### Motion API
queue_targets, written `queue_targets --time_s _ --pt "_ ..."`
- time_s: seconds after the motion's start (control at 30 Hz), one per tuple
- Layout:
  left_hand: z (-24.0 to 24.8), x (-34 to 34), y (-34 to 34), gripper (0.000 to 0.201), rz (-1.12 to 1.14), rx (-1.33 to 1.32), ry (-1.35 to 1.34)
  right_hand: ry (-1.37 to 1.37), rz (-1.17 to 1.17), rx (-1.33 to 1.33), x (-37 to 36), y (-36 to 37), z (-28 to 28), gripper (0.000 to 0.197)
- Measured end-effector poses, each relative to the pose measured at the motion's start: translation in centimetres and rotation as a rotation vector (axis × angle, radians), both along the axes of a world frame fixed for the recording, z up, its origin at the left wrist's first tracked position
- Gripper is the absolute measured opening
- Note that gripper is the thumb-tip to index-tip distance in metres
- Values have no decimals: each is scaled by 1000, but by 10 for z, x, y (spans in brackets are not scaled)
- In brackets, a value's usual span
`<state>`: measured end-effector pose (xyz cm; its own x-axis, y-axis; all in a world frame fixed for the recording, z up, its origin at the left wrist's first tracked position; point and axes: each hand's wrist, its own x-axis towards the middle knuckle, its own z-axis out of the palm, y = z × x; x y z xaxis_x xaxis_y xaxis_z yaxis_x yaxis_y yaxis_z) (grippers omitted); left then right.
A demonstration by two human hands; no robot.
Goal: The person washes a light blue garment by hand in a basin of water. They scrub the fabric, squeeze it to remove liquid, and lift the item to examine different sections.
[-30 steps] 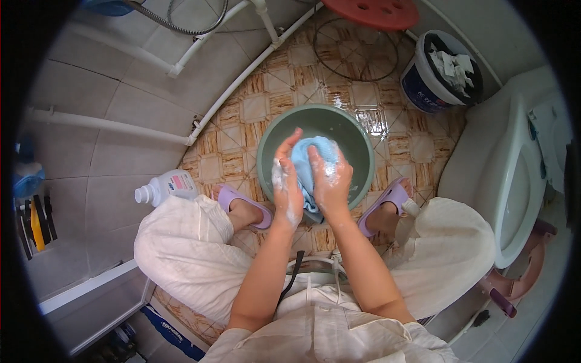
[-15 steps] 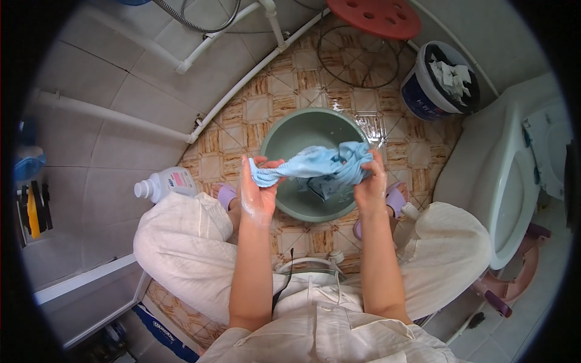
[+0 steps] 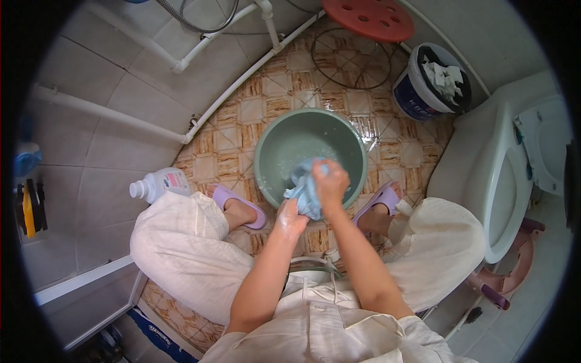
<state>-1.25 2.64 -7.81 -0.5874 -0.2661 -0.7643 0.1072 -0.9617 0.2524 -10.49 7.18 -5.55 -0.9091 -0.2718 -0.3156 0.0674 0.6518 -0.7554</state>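
Bunched between my hands is a wet light blue cloth (image 3: 304, 192), held over the near part of a round grey-green basin (image 3: 261, 158). My left hand (image 3: 292, 218) is at the basin's near rim, closed on the lower end of the cloth, with suds on its wrist. Above and to the right, my right hand (image 3: 331, 183) closes round the upper part of the cloth, its knuckles upward. Some water with small bubbles shows inside the basin. Part of the cloth is hidden by my fingers.
A white detergent bottle (image 3: 160, 185) stands beside my left knee. Beyond the basin are a red round stool (image 3: 369, 19) and a bucket of crumpled paper (image 3: 417, 91). The toilet (image 3: 469, 163) is at the right; white pipes (image 3: 233, 91) run along the left wall.
The cloth was stretched sideways between my hands; now it is bunched. My hands have come together, the right moving left and the left moving right and nearer to me.
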Motion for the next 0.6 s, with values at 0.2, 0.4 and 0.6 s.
queue_targets --time_s 0.2,0.4,0.6 --pt "-69 31 -17 31 52 -71 712 422 83 -172 42 -7 -21 23" --pt "0 11 -3 32 -16 -254 10 193 -92 -9 -10 8 -40 34" --pt "9 12 -35 30 -70 -974 -306 -392 -157 -478 -7 24 -57 30"
